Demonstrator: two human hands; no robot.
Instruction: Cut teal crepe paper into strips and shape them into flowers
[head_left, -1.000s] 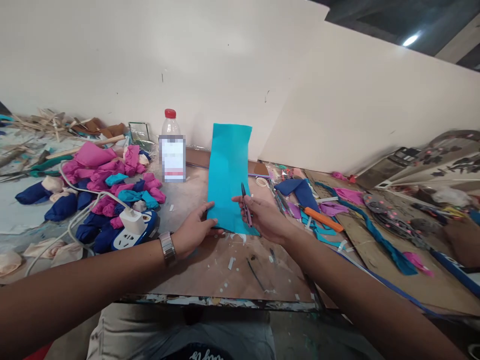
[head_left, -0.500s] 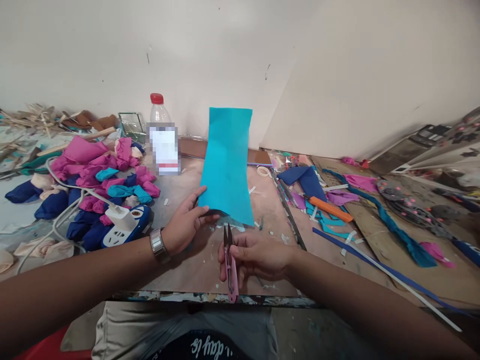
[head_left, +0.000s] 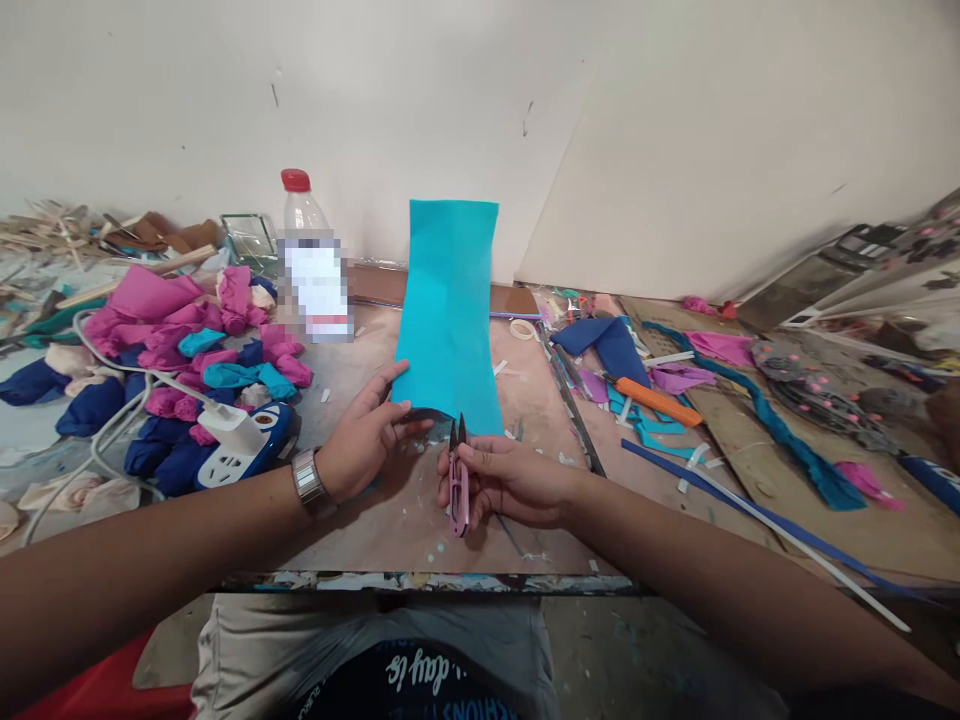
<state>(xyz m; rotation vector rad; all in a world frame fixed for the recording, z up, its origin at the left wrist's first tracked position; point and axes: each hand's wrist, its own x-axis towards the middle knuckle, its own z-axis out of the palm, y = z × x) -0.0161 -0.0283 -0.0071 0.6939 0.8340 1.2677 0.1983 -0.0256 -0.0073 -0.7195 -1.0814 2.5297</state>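
Apparently, the left grip point(head_left: 360, 438) is edge-pinching the light, pliable turquoise sheet point(head_left: 450, 310) ahead; the right grip point(head_left: 519, 482) is enclosing snips point(head_left: 463, 492)

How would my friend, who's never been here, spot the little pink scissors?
Find the big turquoise sheet in the middle of the table. At its near end, look at the person's right hand. It holds the scissors: unlike the plain, flat sheet, they have a pink handle and two dark, pointed blades.
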